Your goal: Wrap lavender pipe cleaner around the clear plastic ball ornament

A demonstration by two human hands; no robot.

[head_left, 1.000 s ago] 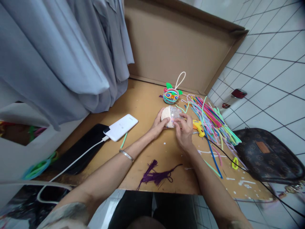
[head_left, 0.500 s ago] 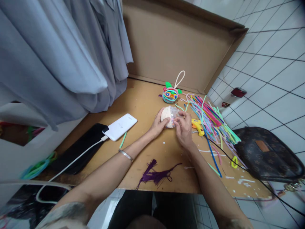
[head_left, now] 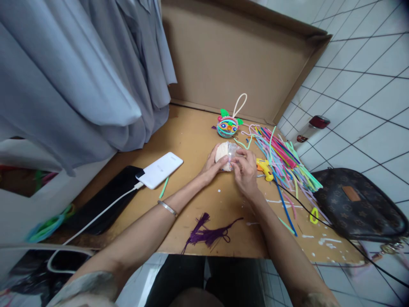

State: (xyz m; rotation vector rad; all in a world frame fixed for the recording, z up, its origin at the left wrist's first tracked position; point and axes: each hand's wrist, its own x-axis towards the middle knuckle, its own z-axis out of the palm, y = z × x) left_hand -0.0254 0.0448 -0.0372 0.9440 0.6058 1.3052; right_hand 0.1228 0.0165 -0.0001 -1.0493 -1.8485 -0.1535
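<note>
A round ball, cream-coloured on its left half and clear and shiny on its right half, is held just above or on the table. My left hand wraps round its left side, thumb across the front. At the clear side, the fingers of my right hand are bent and pressed together in a pinch against the surface; what lies between them is hidden. Just behind stands a finished-looking colourful ornament with eyes, green ears and a white loop. A yellow glue gun lies right of my right hand.
Many coloured pipe cleaners are heaped at the right, before a brown patterned bag. Purple tassels lie near the front edge. At left are a white power bank with a cable and a black tray-like slab. Cardboard stands behind.
My right fingers have shifted very slightly along the clear side of the ball. The view has moved a little; the other things lie where they were.
</note>
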